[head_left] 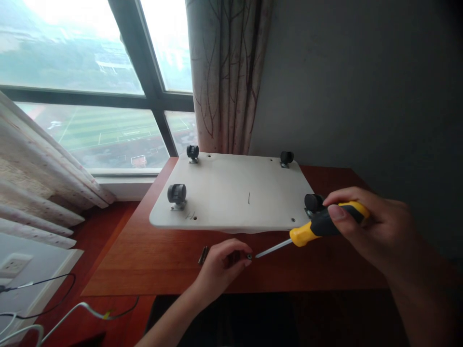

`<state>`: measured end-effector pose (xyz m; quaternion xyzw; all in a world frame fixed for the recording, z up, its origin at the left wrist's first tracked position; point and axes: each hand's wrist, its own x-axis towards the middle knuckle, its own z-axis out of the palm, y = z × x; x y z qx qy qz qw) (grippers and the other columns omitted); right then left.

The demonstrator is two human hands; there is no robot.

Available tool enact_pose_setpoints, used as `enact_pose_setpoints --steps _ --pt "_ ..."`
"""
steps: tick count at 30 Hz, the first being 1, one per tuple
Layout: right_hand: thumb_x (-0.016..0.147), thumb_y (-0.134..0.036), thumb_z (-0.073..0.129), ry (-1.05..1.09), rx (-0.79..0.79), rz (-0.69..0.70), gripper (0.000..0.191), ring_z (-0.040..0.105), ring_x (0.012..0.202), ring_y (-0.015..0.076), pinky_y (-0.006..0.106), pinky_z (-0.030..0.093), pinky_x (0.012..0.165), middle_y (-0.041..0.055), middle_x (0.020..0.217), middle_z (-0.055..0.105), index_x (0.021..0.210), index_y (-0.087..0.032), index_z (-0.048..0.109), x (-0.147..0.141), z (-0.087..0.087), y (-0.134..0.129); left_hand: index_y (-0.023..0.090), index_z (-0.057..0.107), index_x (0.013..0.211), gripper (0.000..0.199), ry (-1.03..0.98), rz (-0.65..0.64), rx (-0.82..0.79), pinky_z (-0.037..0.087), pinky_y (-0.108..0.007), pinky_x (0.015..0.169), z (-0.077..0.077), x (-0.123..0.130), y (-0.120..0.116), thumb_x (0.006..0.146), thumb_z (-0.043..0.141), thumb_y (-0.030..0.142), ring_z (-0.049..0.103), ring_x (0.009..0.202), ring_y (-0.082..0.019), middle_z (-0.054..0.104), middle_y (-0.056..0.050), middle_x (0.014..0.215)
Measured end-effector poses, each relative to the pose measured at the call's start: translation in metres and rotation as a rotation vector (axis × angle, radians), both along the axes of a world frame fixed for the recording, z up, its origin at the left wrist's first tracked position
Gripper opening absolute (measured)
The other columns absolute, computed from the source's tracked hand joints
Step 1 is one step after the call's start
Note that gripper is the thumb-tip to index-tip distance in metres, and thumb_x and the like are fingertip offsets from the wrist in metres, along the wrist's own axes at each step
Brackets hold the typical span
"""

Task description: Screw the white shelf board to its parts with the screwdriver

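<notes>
Between thumb and forefinger, my left hand (222, 262) pinches a small screw (249, 257), its round head turned toward the right. My right hand (372, 224) is closed around the yellow and black handle of a screwdriver (302, 235). The screwdriver's tip points left and sits just short of the screw head, with a narrow gap between them. Behind both hands lies a white board (224, 193) bearing casters (177, 193) near its corners. Several small metal fasteners (203, 255) rest on the table beside my left hand.
The board lies on a reddish-brown wooden table (144, 270). Small holes show near the board's corners, including one at front right (293, 220). A window and curtain (226, 72) stand behind, with a grey wall to the right. Cables (83, 304) run at lower left.
</notes>
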<state>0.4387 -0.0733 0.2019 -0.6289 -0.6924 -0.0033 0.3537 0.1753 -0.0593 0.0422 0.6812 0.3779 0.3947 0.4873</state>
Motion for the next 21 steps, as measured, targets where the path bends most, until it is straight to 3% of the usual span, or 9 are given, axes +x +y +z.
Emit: enact_pose_setpoints --steps 9,16,21 --pt "0.091 -0.056 0.054 0.000 0.015 -0.003 0.031 0.057 0.050 0.0186 0.033 0.044 0.049 0.0004 0.070 0.069 0.078 -0.030 0.066 -0.003 -0.004 0.000 0.015 0.075 0.088 0.005 -0.031 -0.090 0.033 0.044 -0.022 0.063 0.008 0.000 0.002 0.084 0.074 0.014 0.061 0.072 -0.014 0.072 -0.005 0.083" --pt "0.092 -0.055 0.054 0.007 0.011 -0.002 0.030 0.054 0.049 0.0173 0.032 0.043 0.049 -0.0004 0.066 0.067 0.079 -0.030 0.065 0.000 -0.005 0.000 0.015 0.075 0.090 0.007 -0.073 -0.082 -0.002 0.046 -0.023 0.064 0.011 0.005 0.001 0.083 0.075 0.013 0.062 0.074 -0.015 0.072 -0.005 0.084" --pt "0.094 -0.049 0.057 -0.016 0.019 0.115 0.026 0.047 0.045 0.0129 0.028 0.038 0.045 -0.0024 0.062 0.060 0.081 -0.027 0.064 0.006 -0.005 0.003 0.015 0.075 0.092 0.008 -0.067 -0.098 0.034 0.047 -0.023 0.063 0.011 0.006 0.000 0.084 0.073 0.013 0.062 0.072 -0.015 0.072 -0.006 0.084"
